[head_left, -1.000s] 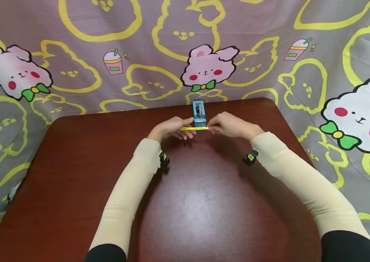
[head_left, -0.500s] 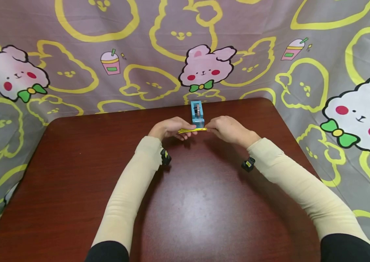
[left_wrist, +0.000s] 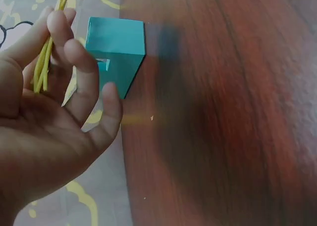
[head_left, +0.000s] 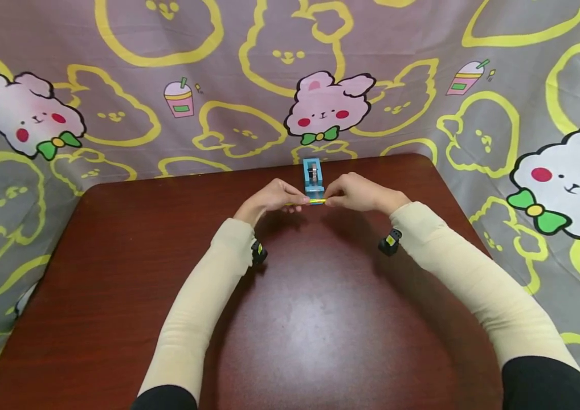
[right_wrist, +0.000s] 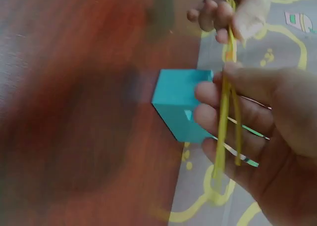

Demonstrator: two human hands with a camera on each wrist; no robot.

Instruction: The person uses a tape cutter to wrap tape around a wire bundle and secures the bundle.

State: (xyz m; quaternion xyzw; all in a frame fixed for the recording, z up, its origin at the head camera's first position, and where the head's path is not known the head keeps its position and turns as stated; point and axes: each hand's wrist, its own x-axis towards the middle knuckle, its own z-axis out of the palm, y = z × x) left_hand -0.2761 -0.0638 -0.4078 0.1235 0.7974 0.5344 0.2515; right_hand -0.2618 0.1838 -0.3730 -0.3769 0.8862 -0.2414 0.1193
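Note:
A thin bundle of yellow strands (head_left: 317, 201) spans the short gap between the hands, just in front of a blue tape dispenser (head_left: 313, 179). My left hand (head_left: 273, 196) pinches it between thumb and index finger, with the other fingers loosely bent. From the right side, my right hand (head_left: 356, 192) pinches the bundle near its middle. In the right wrist view, loose yellow ends (right_wrist: 223, 132) run down across that palm, and an orange patch shows between the hands. Whether the strands are wires or sticks, I cannot tell.
The dispenser, with a tape roll inside, stands near the back edge of the dark red-brown table (head_left: 280, 319). Behind and beside the table hangs a grey cloth (head_left: 249, 80) printed with cartoon animals.
My left thumb and fingers have shifted right along the bundle, covering more of it and closing in on it. My right hand keeps its pinch with only slight movement.

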